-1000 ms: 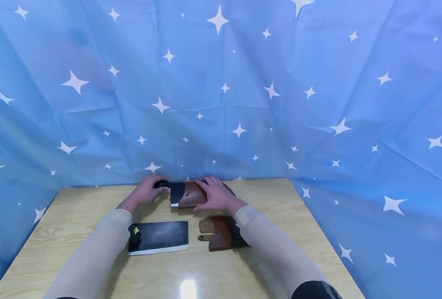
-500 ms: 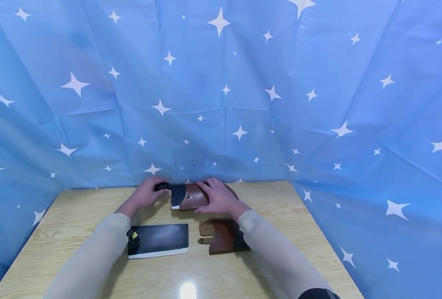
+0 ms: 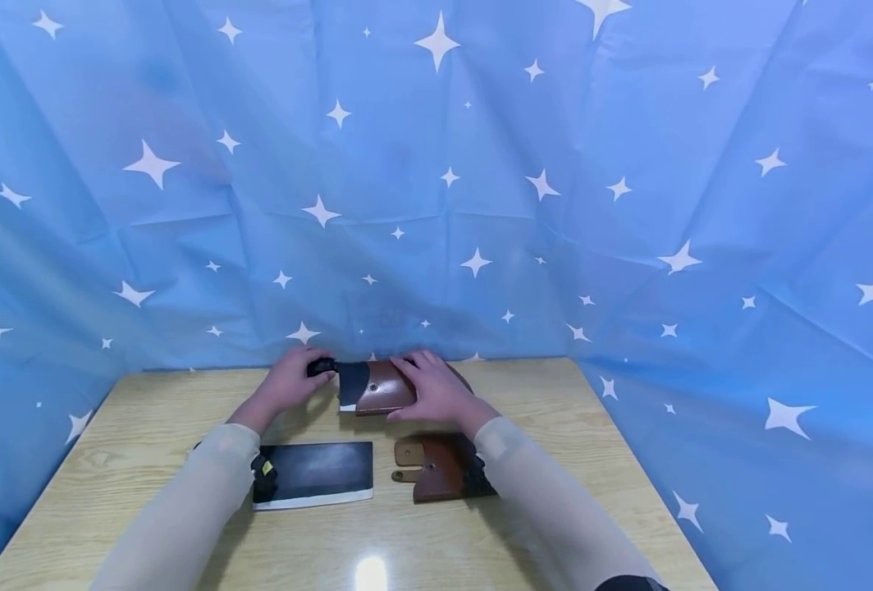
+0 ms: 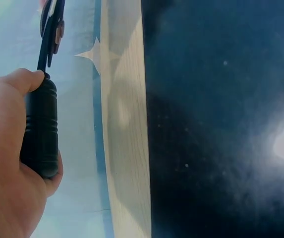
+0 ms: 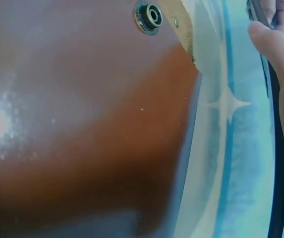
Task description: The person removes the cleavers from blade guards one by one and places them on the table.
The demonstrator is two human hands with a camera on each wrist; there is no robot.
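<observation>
At the back of the table lies a cleaver with a black handle (image 4: 41, 126) and a dark blade (image 3: 352, 386). Most of that blade is inside a brown leather sheath (image 3: 386, 389) with a snap on it. My left hand (image 3: 289, 384) grips the handle, thumb along its upper end in the left wrist view. My right hand (image 3: 436, 391) holds the sheath toward its far end, thumb at the near edge; the other fingertips are partly hidden. Nearer me, a second dark cleaver blade (image 3: 318, 472) lies beside my left forearm, its handle hidden by the sleeve.
A second brown sheath (image 3: 442, 472) with tan snap straps lies under my right forearm, partly covered. Behind the wooden table (image 3: 377, 533) hangs a blue star-patterned cloth (image 3: 436, 205), close to the back edge and the cleaver handle.
Both hands keep their hold on the cleaver and its sheath, almost in place. The head view has shifted slightly.
</observation>
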